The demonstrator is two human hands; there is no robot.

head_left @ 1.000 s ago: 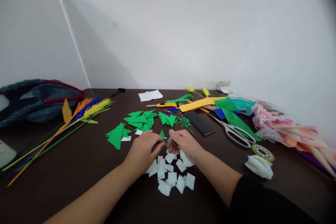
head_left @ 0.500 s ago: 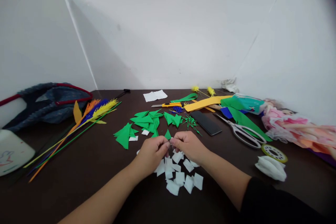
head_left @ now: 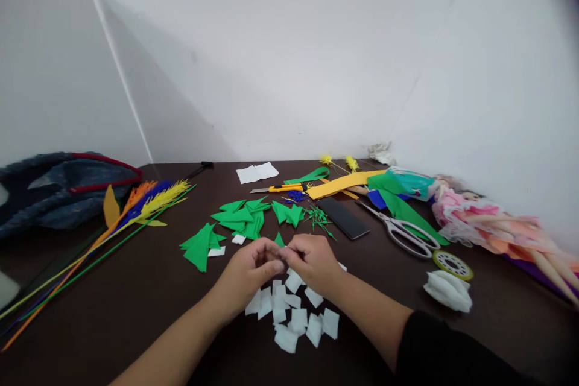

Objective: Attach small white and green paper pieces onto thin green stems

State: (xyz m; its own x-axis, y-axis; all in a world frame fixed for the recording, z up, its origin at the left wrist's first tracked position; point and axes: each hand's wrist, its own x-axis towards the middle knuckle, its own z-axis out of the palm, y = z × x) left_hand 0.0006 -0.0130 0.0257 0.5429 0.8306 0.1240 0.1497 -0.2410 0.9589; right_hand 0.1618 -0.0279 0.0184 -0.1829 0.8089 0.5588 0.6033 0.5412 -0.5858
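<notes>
My left hand (head_left: 248, 272) and my right hand (head_left: 312, 262) meet fingertip to fingertip above a heap of small white paper squares (head_left: 294, 313) on the dark table (head_left: 136, 289). Both hands are pinched shut on something tiny between them that I cannot make out. Just beyond the fingers lies a small green paper triangle (head_left: 279, 240). Farther back, several green paper triangles (head_left: 244, 217) are scattered, with another green pile (head_left: 199, 244) to the left.
Scissors (head_left: 400, 230), a black phone (head_left: 344, 218), a yellow utility knife (head_left: 278, 189), yellow and green paper strips (head_left: 344, 184), a tape roll (head_left: 452, 264), a white wad (head_left: 447, 289) and a doll (head_left: 493, 226) lie at right. Coloured feather stems (head_left: 113, 223) and a blue bag (head_left: 58, 184) lie at left.
My hands drew closer together and slightly nearer to me, from apart with a thin green piece between them to fingertips touching. The view shifted a little.
</notes>
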